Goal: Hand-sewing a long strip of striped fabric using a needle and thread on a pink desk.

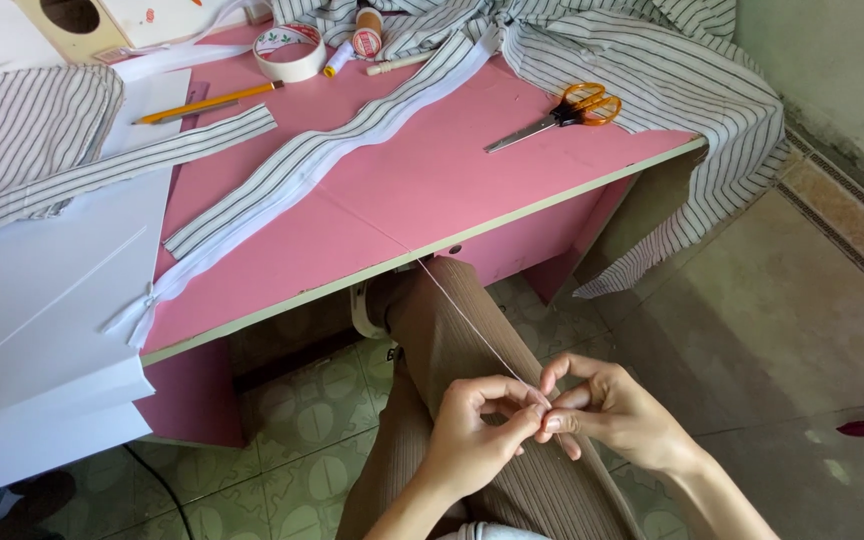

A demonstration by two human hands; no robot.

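Observation:
A thin white thread point(472, 322) runs taut from the pink table point(422, 190) down over its front edge to my hands, which meet above my lap. My left hand point(477, 435) and my right hand point(612, 410) pinch the thread's end between fingertips that touch each other. Whether a needle is between them is too small to tell. My knee in brown ribbed trousers point(442, 330) lies just behind the hands. A long white zipper with striped fabric point(302, 170) lies diagonally across the table.
Orange-handled scissors point(564, 110), a tape roll point(290, 52), a thread spool point(366, 32) and a yellow pencil point(207, 102) lie on the table. White paper sheets point(42, 320) cover its left side. Striped cloth point(692, 90) hangs over the right corner. Tiled floor lies below.

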